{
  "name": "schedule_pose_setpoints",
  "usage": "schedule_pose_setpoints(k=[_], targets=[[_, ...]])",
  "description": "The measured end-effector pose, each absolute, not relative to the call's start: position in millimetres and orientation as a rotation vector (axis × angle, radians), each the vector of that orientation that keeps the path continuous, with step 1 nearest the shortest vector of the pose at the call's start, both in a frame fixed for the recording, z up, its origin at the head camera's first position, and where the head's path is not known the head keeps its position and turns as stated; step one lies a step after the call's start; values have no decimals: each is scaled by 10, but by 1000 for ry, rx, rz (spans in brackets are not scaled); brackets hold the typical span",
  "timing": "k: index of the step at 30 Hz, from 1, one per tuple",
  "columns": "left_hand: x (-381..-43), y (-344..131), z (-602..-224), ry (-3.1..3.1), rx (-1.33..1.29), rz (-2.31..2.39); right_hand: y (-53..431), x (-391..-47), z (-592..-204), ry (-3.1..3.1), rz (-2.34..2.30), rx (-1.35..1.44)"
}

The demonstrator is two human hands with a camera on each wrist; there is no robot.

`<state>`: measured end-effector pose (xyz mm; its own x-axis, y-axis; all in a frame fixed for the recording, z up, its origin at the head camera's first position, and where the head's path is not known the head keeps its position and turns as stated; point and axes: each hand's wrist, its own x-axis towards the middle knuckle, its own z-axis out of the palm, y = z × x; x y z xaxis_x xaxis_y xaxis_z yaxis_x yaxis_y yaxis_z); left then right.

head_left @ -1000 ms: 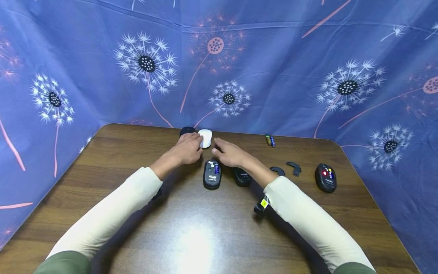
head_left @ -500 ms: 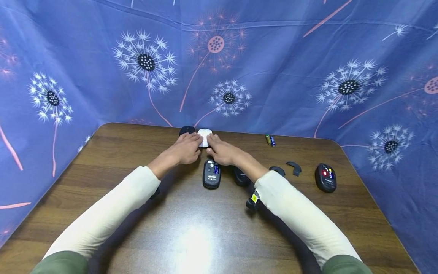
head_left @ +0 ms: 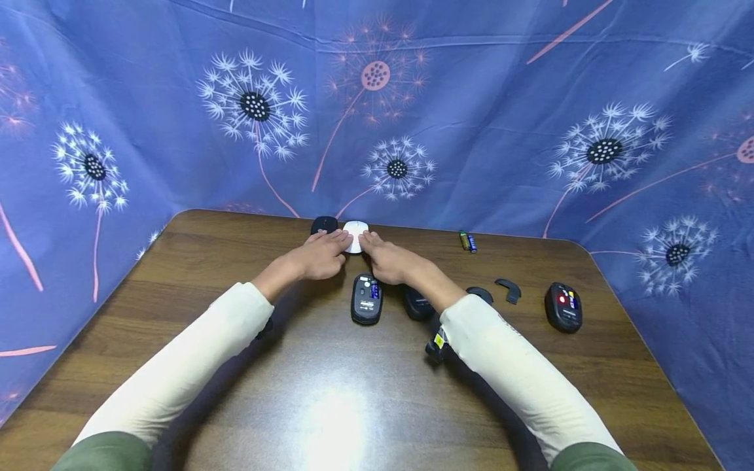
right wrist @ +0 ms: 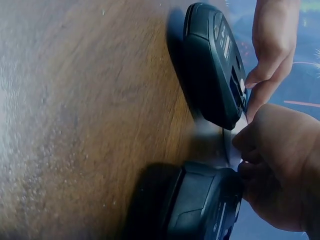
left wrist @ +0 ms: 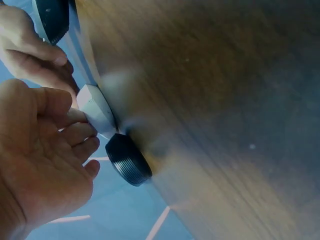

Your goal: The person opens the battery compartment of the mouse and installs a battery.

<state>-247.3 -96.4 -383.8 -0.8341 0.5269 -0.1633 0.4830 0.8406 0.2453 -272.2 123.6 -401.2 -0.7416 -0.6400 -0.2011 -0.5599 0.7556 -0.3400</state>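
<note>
A white computer mouse [head_left: 356,230] lies at the back edge of the table, buttons up, between the fingertips of both hands. My left hand [head_left: 321,256] touches its left side; in the left wrist view, the index finger reaches the white mouse [left wrist: 96,107] while the other fingers bend loosely. From the right, my right hand [head_left: 391,260] rests its fingertips against the opposite side. Directly left of it sits a black mouse [head_left: 324,225], partly hidden by the left fingers. An upturned black mouse [head_left: 366,299] with a blue battery inside lies in front of the hands.
Another black mouse [head_left: 417,303] sits partly under my right forearm. Two curved black covers, one a battery cover [head_left: 510,290], lie to the right. Beyond them is an upturned mouse [head_left: 563,307] with a red light. Two small batteries [head_left: 468,241] lie near the back edge.
My right hand has moved left and forward, from beside the white mouse to touching its right side. The left hand stays at its left side. The other things have not moved.
</note>
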Motion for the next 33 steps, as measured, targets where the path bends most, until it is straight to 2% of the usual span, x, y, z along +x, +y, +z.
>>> schedule_pose_setpoints(k=[12, 19, 21, 26, 28, 33], targets=[[-2488, -868, -3803, 2773, 775, 322, 1305, -2681, -3903, 2652, -312, -898], [-2435, -769, -3779, 2767, 761, 331, 1563, -3082, -4498, 2710, -367, -955], [-2428, -738, -3771, 2763, 764, 332, 1594, -2905, -4336, 2720, -335, -967], [-2435, -662, -3769, 2760, 789, 311, 1752, -2975, -4457, 2727, -297, -956], [-2444, -630, -3762, 2755, 795, 303, 1829, -3127, -4620, 2727, -309, -927], [-2455, -535, -3747, 2734, 800, 295, 1967, -3163, -4672, 2738, -282, -932]])
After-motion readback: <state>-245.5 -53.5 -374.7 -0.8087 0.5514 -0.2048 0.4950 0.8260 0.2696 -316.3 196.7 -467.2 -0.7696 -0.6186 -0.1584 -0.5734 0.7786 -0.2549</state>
